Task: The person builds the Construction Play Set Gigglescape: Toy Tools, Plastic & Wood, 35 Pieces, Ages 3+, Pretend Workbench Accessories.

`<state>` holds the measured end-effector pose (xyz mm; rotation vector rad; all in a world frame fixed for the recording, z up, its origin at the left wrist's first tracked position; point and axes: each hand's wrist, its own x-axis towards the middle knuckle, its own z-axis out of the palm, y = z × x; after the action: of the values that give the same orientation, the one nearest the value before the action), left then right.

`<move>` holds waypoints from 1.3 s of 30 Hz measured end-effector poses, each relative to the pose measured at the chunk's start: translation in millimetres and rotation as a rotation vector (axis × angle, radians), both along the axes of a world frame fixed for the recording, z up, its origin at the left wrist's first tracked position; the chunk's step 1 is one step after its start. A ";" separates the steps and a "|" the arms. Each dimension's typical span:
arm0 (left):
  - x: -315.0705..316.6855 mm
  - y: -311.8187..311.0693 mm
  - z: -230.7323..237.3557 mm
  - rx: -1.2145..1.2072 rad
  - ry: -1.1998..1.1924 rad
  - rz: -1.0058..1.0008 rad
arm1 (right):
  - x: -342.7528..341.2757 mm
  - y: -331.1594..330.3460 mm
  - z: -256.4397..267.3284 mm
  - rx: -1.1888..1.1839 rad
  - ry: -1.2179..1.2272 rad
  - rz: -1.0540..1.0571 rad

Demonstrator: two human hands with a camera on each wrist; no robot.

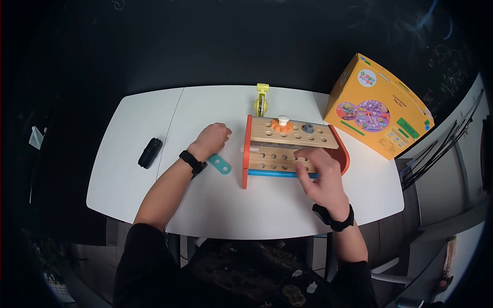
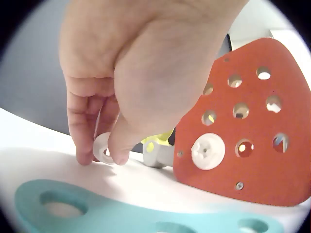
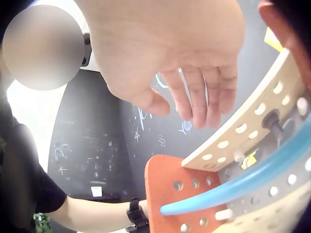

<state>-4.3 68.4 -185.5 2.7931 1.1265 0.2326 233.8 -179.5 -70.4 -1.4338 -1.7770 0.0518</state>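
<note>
My left hand (image 1: 210, 139) is low over the table, left of a wooden toy workbench (image 1: 264, 134). In the left wrist view, its thumb and fingers pinch a small white ring (image 2: 100, 146). A white round bolt head (image 2: 209, 151) sits in the bench's red side panel (image 2: 257, 170). A teal strip with holes (image 1: 220, 165) lies beneath my left wrist. My right hand (image 1: 327, 177) hovers before the bench's right half, fingers loosely bent with nothing held. An orange gear (image 1: 282, 127) with a white knob and a grey piece (image 1: 308, 128) stand on the top board.
A yellow play-set box (image 1: 380, 108) stands at the back right of the white table (image 1: 205, 215). Behind the bench is a yellow toy piece (image 1: 262, 100). A small black case (image 1: 150, 153) lies at the left. A blue rod (image 1: 272, 173) runs along the bench's lower front.
</note>
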 end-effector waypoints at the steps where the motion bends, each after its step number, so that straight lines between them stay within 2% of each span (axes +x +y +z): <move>1: -2.1 -3.8 4.0 0.012 -0.114 -0.025 | -2.9 2.1 -3.9 -0.013 0.026 0.031; 2: -2.0 -11.8 18.7 0.012 -0.113 -0.025 | -5.9 4.0 -6.3 -0.026 0.053 0.063; 4: 0.3 -29.7 52.1 -0.151 -0.511 0.017 | -11.6 8.2 -6.5 -0.048 0.091 0.084; 5: 0.9 -39.7 66.5 -0.154 -0.507 0.015 | -14.6 10.2 -4.6 -0.103 0.117 0.105; 7: 1.0 -61.6 92.3 -0.168 -0.831 0.095 | -19.9 15.9 -3.9 -0.160 0.145 0.125; 11: -3.7 -100.7 122.2 -0.126 -0.879 0.048 | -28.1 29.3 -6.6 -0.129 0.344 0.254; 13: -3.2 -111.6 121.9 -0.036 -0.949 -0.182 | -32.8 31.7 -6.3 -0.149 0.422 0.291; 14: -1.6 -115.2 120.3 -0.035 -0.951 -0.183 | -36.4 32.0 -5.7 -0.200 0.543 0.335; 15: 0.3 -118.1 118.5 -0.002 -0.957 -0.265 | -39.3 32.0 -5.2 -0.253 0.664 0.380; 16: 1.9 -120.5 117.3 0.031 -0.963 -0.346 | -41.5 31.6 -5.0 -0.253 0.662 0.380; 18: 3.8 -124.0 117.6 0.032 -0.956 -0.321 | -44.9 30.9 -4.7 -0.308 0.838 0.422; 20: 8.2 -123.1 108.6 0.034 -0.995 -0.456 | -45.4 30.7 -9.0 -0.308 0.899 0.418; 24: 12.9 -121.6 99.4 0.080 -0.983 -0.479 | -43.6 31.0 -14.7 -0.336 1.008 0.403; 28: 10.5 -121.1 106.9 0.155 -0.910 -0.551 | -36.6 30.3 -23.5 -0.288 0.918 0.367; 30: 5.4 -120.5 108.5 0.162 -0.950 -0.513 | -30.2 31.7 -30.5 -0.253 0.613 0.202; 31: 3.4 -117.3 106.3 0.162 -0.950 -0.511 | -27.7 33.8 -33.1 -0.254 0.613 0.203; 33: 0.0 -106.8 94.2 0.000 -1.096 -0.245 | -23.4 38.4 -39.5 -0.242 0.266 0.079; 34: -1.5 -99.3 86.8 -0.001 -1.096 -0.246 | -21.8 41.8 -46.4 -0.242 0.266 0.078; 36: -3.0 -81.7 70.5 -0.328 -1.089 0.007 | -20.8 49.8 -57.0 -0.232 0.188 0.105; 37: -2.8 -74.9 63.0 -0.326 -1.090 0.006 | -22.0 51.8 -55.6 -0.230 0.187 0.105; 39: -2.6 -65.0 49.6 -0.568 -0.866 0.118 | -24.5 56.5 -53.2 -0.275 0.079 0.058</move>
<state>-7.0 3.4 -136.0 1.8061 0.9153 0.8664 209.3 -123.0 -123.5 -1.5479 -1.7975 0.3914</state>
